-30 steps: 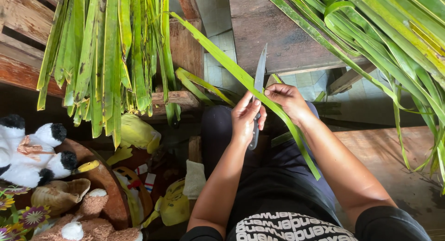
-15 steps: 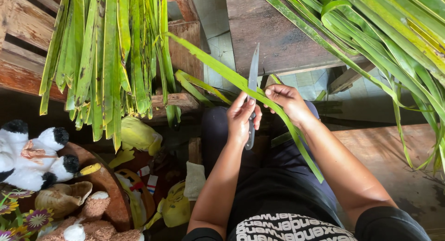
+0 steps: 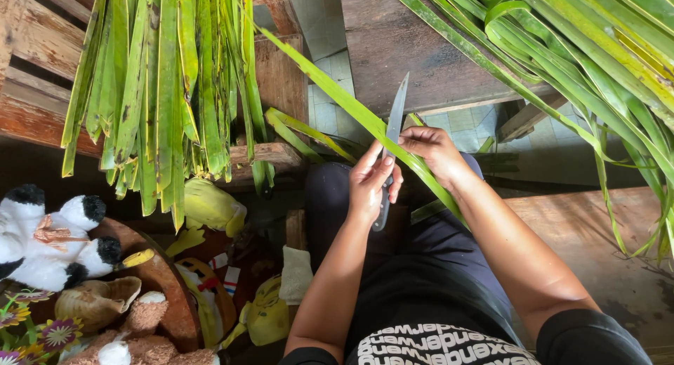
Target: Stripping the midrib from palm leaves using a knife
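My left hand (image 3: pixel 370 184) grips the dark handle of a long grey knife (image 3: pixel 393 126), blade pointing up and away from me. A long green leaf strip (image 3: pixel 330 87) runs diagonally from the upper left down past my lap, crossing the blade. My right hand (image 3: pixel 435 148) pinches this strip just right of the blade. Both hands are over my knees, close together. The knife handle is mostly hidden under my left fingers.
A bundle of green leaf strips (image 3: pixel 158 91) hangs over a wooden bench (image 3: pixel 35 77) at the left. More long leaves (image 3: pixel 597 49) lie on a wooden table (image 3: pixel 414 49) at the upper right. Plush toys (image 3: pixel 49 238) and yellow items (image 3: pixel 210 203) sit at the lower left.
The leaf strip has slid up and to the left through my right fingers, so its lower end is shorter. The knife blade tilted slightly right. Both hands stayed nearly in place.
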